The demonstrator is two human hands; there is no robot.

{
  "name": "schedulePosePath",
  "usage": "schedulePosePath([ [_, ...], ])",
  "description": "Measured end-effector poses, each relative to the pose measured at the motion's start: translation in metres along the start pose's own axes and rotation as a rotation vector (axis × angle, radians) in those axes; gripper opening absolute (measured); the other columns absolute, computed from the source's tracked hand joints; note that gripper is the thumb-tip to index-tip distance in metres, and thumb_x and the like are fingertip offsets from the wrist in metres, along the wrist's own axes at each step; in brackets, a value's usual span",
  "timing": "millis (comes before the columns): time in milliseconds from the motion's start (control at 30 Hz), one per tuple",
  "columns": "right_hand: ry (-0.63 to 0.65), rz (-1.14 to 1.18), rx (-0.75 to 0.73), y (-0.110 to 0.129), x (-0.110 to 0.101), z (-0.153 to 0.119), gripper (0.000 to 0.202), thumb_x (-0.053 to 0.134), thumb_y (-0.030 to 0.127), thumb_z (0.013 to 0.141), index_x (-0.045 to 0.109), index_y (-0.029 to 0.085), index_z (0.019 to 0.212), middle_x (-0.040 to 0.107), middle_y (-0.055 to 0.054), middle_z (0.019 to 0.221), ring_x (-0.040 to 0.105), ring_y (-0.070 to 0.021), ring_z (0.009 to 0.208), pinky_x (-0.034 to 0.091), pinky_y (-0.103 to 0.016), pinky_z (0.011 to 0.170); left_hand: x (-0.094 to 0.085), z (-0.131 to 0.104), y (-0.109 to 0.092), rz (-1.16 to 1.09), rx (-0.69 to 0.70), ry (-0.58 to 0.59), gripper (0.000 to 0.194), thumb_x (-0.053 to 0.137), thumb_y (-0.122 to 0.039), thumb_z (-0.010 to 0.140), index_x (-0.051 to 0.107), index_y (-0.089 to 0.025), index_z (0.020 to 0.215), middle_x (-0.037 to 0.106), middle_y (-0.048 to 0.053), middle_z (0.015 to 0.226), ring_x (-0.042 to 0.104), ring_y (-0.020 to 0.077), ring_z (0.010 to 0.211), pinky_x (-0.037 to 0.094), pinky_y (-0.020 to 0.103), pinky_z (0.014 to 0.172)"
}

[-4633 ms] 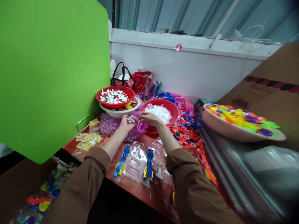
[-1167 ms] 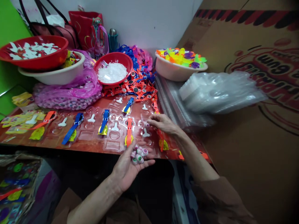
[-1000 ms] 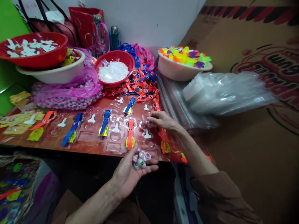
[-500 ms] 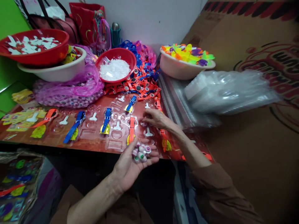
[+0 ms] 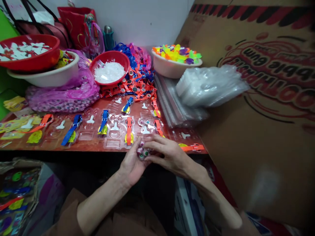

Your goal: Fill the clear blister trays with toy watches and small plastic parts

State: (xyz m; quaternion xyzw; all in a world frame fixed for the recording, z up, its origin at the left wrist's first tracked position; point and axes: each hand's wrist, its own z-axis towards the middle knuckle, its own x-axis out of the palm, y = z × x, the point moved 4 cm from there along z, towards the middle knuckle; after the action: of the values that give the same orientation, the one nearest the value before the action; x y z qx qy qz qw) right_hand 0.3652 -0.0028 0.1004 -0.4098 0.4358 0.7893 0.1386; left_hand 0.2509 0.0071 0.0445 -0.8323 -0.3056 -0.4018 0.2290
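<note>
My left hand [image 5: 133, 164] is palm up and cupped around several small eyeball-shaped balls [image 5: 141, 154] with pink and green irises. From the right, my right hand [image 5: 163, 152] reaches over that palm, thumb and forefinger closed around a ball. Just beyond the hands is a clear plastic blister tray [image 5: 145, 122] with two eyeball-shaped balls in its round hollows and a white T-shaped piece [image 5: 145, 130] below them. Similar trays along the table hold an orange toy watch [image 5: 129, 131], a blue toy watch [image 5: 104, 119] and yellow packets.
Behind the trays stand a red bowl of white pieces [image 5: 126, 62], a white bowl of colourful pieces [image 5: 162, 67] and a pink bag of eyeball-shaped balls [image 5: 66, 95]. Stacked clear plastic trays [image 5: 169, 108] lie at the right, beside a large cardboard box [image 5: 258, 141]. Loose watches [image 5: 137, 85] are heaped mid-table.
My right hand has come back from the blister tray to the balls in my left palm. Two balls now show in that tray's hollows. The view has shifted right.
</note>
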Motion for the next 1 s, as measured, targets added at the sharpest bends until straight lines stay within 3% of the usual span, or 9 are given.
schedulePosePath([
  [133,0.035,-0.093,0.017,0.003,0.015,-0.018,0.022,0.063,0.024,0.097,0.064,0.019,0.118,0.066,-0.011,0.117,0.065,-0.024,0.106,0.059,-0.039,0.088,-0.004,0.001,0.014,-0.044,-0.015,-0.036,0.035,0.044,-0.023,0.106,0.066,-0.01,0.081,0.065,0.0,0.064,0.059,0.008,0.049,0.046,0.018,0.046],
  [267,0.008,-0.036,0.075,0.008,0.018,-0.034,0.023,0.057,0.021,0.1,0.061,0.019,0.123,0.064,-0.011,0.118,0.064,-0.0221,0.108,0.058,-0.038,0.091,-0.008,0.002,0.025,0.024,-0.025,-0.086,0.036,0.043,-0.023,0.106,0.067,-0.009,0.083,0.068,0.003,0.068,0.063,0.0094,0.053,0.05,0.019,0.05],
  [467,-0.233,0.093,0.177,0.001,0.001,-0.063,0.022,0.052,0.019,0.102,0.067,0.025,0.117,0.064,-0.006,0.105,0.065,-0.0152,0.093,0.058,-0.028,0.081,-0.007,0.002,0.033,0.112,-0.044,-0.017,0.035,0.041,-0.025,0.106,0.068,-0.006,0.097,0.074,0.011,0.082,0.072,0.0172,0.07,0.061,0.031,0.069],
  [600,-0.415,0.274,0.449,-0.032,-0.013,-0.095,0.013,0.06,0.03,0.098,0.068,0.022,0.104,0.068,-0.001,0.083,0.065,-0.0124,0.068,0.057,-0.026,0.065,-0.009,0.001,0.035,0.202,-0.052,-0.082,0.031,0.045,-0.027,0.104,0.065,-0.003,0.105,0.075,0.023,0.098,0.076,0.0284,0.085,0.062,0.042,0.081],
  [700,-0.591,0.45,0.67,-0.069,-0.026,-0.124,0.023,0.065,0.042,0.094,0.063,0.02,0.095,0.066,0.001,0.065,0.065,-0.0133,0.056,0.054,-0.023,0.054,-0.009,-0.002,0.036,0.239,-0.057,-0.113,0.031,0.045,-0.025,0.104,0.06,-0.001,0.116,0.074,0.027,0.102,0.077,0.0306,0.087,0.062,0.044,0.084],
  [800,-0.797,0.501,0.758,-0.104,-0.046,-0.149,0.033,0.069,0.05,0.087,0.058,0.02,0.09,0.069,-0.001,0.064,0.067,-0.0161,0.055,0.051,-0.024,0.05,-0.008,-0.004,0.038,0.251,-0.063,-0.11,0.033,0.045,-0.023,0.104,0.056,0.0,0.124,0.074,0.027,0.105,0.077,0.0304,0.088,0.062,0.044,0.087],
  [900,-0.895,0.414,0.811,-0.134,-0.065,-0.164,0.034,0.07,0.051,0.083,0.057,0.021,0.087,0.066,0.0,0.059,0.063,-0.0155,0.051,0.048,-0.025,0.049,-0.007,-0.003,0.041,0.251,-0.081,-0.104,0.034,0.046,-0.023,0.103,0.054,-0.001,0.128,0.073,0.027,0.108,0.077,0.0308,0.089,0.062,0.045,0.088],
  [1000,-0.913,0.167,0.872,-0.159,-0.08,-0.17,0.029,0.066,0.049,0.083,0.058,0.02,0.082,0.065,0.0,0.061,0.062,-0.0165,0.054,0.048,-0.027,0.053,-0.005,-0.001,0.044,0.258,-0.089,-0.113,0.034,0.047,-0.024,0.103,0.055,0.0,0.127,0.073,0.028,0.109,0.077,0.031,0.088,0.063,0.046,0.087],
])
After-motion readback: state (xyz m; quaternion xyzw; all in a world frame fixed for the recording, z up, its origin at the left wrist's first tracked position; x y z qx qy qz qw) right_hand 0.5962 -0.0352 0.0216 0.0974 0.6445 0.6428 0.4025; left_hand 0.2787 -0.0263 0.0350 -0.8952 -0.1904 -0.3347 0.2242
